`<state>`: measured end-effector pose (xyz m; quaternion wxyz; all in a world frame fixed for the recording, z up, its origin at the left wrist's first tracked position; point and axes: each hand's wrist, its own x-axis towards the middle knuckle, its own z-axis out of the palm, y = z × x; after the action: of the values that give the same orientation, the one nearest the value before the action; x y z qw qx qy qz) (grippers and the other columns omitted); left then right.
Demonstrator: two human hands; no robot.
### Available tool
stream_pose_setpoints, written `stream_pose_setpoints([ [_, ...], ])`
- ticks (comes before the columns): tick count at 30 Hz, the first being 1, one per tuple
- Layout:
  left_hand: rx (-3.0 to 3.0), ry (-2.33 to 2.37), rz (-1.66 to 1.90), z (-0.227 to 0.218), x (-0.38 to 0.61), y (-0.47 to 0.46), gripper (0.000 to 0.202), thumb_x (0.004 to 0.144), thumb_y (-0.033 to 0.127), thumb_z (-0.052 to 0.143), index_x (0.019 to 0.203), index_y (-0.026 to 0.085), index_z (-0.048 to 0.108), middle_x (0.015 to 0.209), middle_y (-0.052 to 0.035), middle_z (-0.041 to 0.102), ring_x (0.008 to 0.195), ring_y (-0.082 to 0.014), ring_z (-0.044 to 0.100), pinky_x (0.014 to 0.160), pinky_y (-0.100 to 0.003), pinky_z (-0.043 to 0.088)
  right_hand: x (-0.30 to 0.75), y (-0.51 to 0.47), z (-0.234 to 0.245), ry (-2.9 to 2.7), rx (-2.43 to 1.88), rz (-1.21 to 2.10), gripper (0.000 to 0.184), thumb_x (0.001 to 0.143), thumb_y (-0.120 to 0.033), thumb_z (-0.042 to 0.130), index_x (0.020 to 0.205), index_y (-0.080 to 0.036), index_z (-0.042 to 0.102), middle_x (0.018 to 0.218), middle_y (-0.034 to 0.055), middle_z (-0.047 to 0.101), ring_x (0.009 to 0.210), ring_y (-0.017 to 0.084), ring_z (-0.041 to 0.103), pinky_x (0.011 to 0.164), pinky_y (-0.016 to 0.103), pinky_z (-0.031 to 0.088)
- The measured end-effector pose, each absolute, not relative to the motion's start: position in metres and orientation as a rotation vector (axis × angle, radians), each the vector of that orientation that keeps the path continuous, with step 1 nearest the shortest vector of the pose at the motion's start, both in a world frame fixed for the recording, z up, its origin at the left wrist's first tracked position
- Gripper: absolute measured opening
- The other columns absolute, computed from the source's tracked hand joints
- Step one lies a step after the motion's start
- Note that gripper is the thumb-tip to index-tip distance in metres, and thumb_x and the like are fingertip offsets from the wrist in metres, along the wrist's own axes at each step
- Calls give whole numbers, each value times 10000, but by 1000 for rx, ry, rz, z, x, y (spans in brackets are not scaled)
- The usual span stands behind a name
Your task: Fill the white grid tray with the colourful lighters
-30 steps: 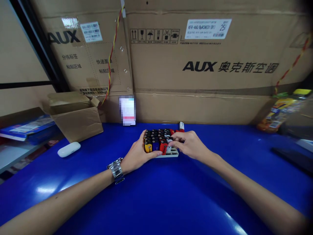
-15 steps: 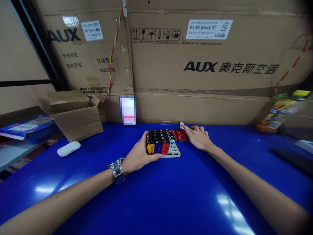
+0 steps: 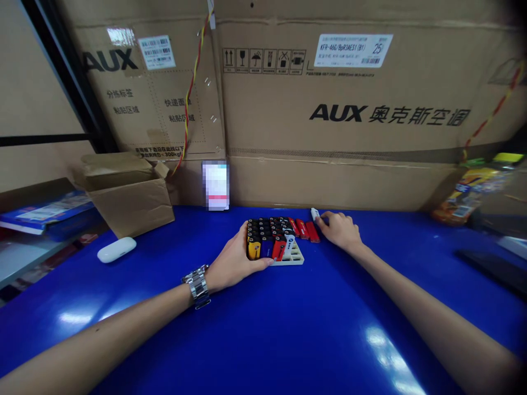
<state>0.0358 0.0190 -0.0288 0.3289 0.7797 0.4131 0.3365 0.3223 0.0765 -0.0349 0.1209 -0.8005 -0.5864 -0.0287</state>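
You are bracing the pale plastic gridded rack (image 3: 295, 261) of multicoloured upright lighters (image 3: 267, 248) inside your curled left hand (image 3: 231, 259), while your right hand (image 3: 341, 231) is apparently pinching the slim white lighter (image 3: 314, 213) at its fingertips, best keeping clear of the flat red lighters (image 3: 303, 228) just left.

Blk-topped pcs (image 3: 279, 249) upright in wht tray (image 3: 292, 262), red pcs (image 3: 302, 229), wht pc (image 3: 315, 214) alongside

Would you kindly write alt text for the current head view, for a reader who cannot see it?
A person's left hand holds a tray of upright lighters, while the right hand is at a loose white lighter near three red ones on a blue table. Cardboard boxes stand behind.
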Motion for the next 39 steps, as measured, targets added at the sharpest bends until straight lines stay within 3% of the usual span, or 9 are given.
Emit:
stream_pose_setpoints([
  [3, 2039, 1074, 887, -28, 36, 19, 824, 682, 430, 715, 1361, 190, 315, 1293, -125, 536, 1151, -304, 543, 978, -461, 429, 325, 75, -32, -1672, -2366, -12, 329, 831, -375, 457, 1059, -228, 643, 1129, 140, 615, 1066, 350, 535, 798, 473, 426],
  [8, 2042, 1071, 900, -28, 36, 19, 810, 676, 409, 720, 1349, 180, 331, 1279, -129, 547, 1147, -308, 546, 979, -470, 426, 322, 71, -30, -1650, -2419, -131, 407, 824, -444, 423, 995, -146, 642, 1091, 201, 604, 1072, 383, 513, 810, 552, 397],
  [13, 2043, 1067, 907, -30, 36, 20, 818, 671, 411, 730, 1349, 181, 333, 1287, -122, 541, 1148, -299, 544, 983, -463, 428, 329, 79, -38, -1778, -2372, -105, 431, 872, -468, 406, 1128, -167, 578, 1133, 197, 579, 1072, 367, 526, 774, 462, 430],
  [16, 2048, 1070, 907, -30, 37, 20, 819, 670, 406, 732, 1348, 177, 334, 1288, -126, 539, 1149, -300, 543, 984, -465, 427, 333, 83, -40, -1930, -2292, -90, 323, 903, -365, 416, 1072, -153, 591, 1046, 171, 618, 1003, 303, 580, 757, 365, 433],
  [21, 2056, 1072, 902, -29, 36, 20, 806, 678, 406, 729, 1340, 175, 332, 1294, -129, 534, 1157, -293, 538, 990, -454, 420, 329, 79, -36, -1920, -2288, -165, 290, 886, -251, 423, 1039, -57, 573, 1021, 243, 615, 916, 302, 615, 696, 340, 415],
  [26, 2057, 1062, 895, -31, 36, 20, 805, 680, 418, 728, 1342, 188, 330, 1283, -121, 544, 1147, -293, 547, 973, -450, 435, 329, 73, -28, -1726, -2193, -210, 277, 818, -333, 460, 950, -118, 575, 810, 158, 656, 757, 283, 622, 601, 312, 370],
  [31, 2057, 1058, 909, -32, 35, 20, 803, 678, 404, 726, 1341, 178, 333, 1282, -135, 543, 1151, -303, 545, 984, -464, 425, 329, 69, -24, -1580, -1750, -56, 126, 770, -263, 421, 737, -190, 519, 629, 61, 594, 599, 204, 538, 573, 296, 338],
  [39, 2032, 1047, 884, -27, 36, 18, 797, 688, 403, 718, 1343, 180, 322, 1279, -139, 547, 1140, -305, 555, 971, -468, 438, 317, 65, -27, -1584, -1405, 328, 477, 838, -501, 411, 461, -222, 321, 403, -40, 298, 409, 91, 279, 430, 264, 239],
])
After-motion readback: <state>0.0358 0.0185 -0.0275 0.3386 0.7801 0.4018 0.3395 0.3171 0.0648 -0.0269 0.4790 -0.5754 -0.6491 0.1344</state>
